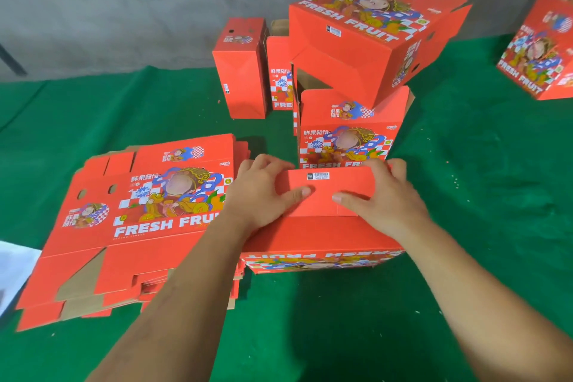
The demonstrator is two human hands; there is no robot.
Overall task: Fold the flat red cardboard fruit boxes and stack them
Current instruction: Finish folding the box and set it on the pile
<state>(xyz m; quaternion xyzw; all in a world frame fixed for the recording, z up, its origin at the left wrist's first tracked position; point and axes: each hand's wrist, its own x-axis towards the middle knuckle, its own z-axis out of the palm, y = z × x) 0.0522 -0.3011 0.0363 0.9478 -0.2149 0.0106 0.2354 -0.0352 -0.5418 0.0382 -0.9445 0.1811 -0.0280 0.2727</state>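
A half-folded red fruit box (pixel 322 236) stands in front of me on the green cloth, its printed side facing me upside down. My left hand (pixel 263 192) and my right hand (pixel 381 195) both grip the box's bottom flaps from either side, thumbs pressing down on the red flap that carries the barcode label. To the left lies a pile of flat red boxes (pixel 124 226). Behind the box in my hands, folded boxes form a stack (pixel 350 130), the upper box (pixel 372 37) lying tilted on it.
Two more red boxes (pixel 242 68) stand upright at the back centre. Another folded box (pixel 539 56) sits at the far right edge. A grey wall runs behind the green cloth (pixel 480 180). Something white (pixel 15 270) shows at the left edge.
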